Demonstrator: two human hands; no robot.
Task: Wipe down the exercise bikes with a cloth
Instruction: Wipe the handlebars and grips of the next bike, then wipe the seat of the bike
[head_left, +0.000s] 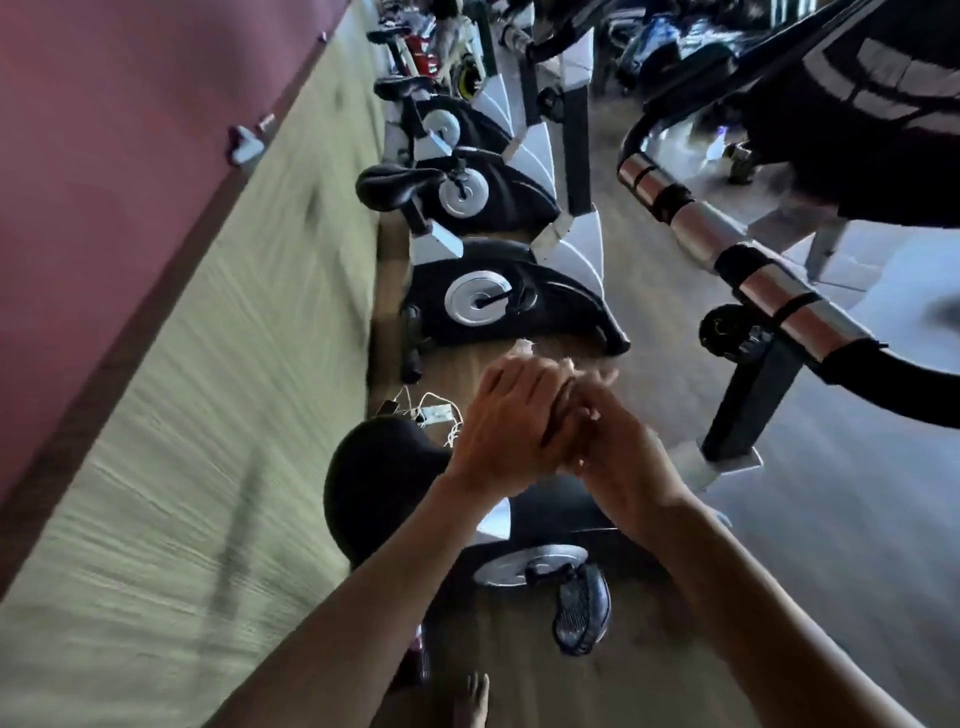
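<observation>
The view is tilted and blurred, so no brand, label or lettering can be read on anything here. At far left runs a dull red wall panel (78, 182) with a small grey fitting (244, 144) fixed near its lower edge, and beside it a pale green wall surface (218, 415). A row of exercise bikes (498, 301) stands along that wall on a wooden floor (675, 675), each with a black body, a silver crank disc and a black saddle. On the floor between the nearest two lie white cables and a small adapter (434, 413). The closest bike shows its black saddle (379, 483) lower left of centre, and its silver disc and black pedal (582, 608) below the forearms.

The left hand (511, 421) and the right hand (618, 457) are raised together above the closest bike, pressed against each other, fingers (597, 376) folded over. A small pale bit shows at the fingertips (522, 345); whether it is the cloth, and whether either hand grips it, cannot be told. Bare toes (472, 696) show at the bottom edge. To the right, a handlebar (727, 244) with black and silver bands crosses the view diagonally above a black post (753, 395).
</observation>
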